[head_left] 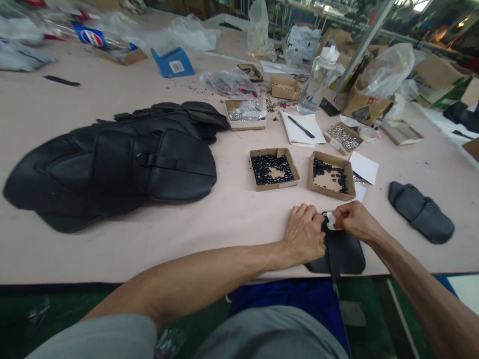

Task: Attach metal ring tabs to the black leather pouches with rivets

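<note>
My left hand [305, 233] lies over the left side of a black leather-like piece [348, 254] at the table's front edge. Its fingers are curled and hold the piece by its upper part; the fingertips are partly hidden. A narrow black strap [333, 254] runs down the middle of this piece and hangs past the edge. From the other side, my right hand [355, 220] pinches a small white scrap [331, 220], perhaps paper or plastic, against the top of the piece near a small black ring.
Two cardboard trays of small black hardware [275, 169] [331, 175] stand just beyond my hands. A large stack of black pieces [119, 164] lies left, a smaller black piece [421, 212] right. Farther back are a notepad with a pen [303, 128] and a bottle [319, 82].
</note>
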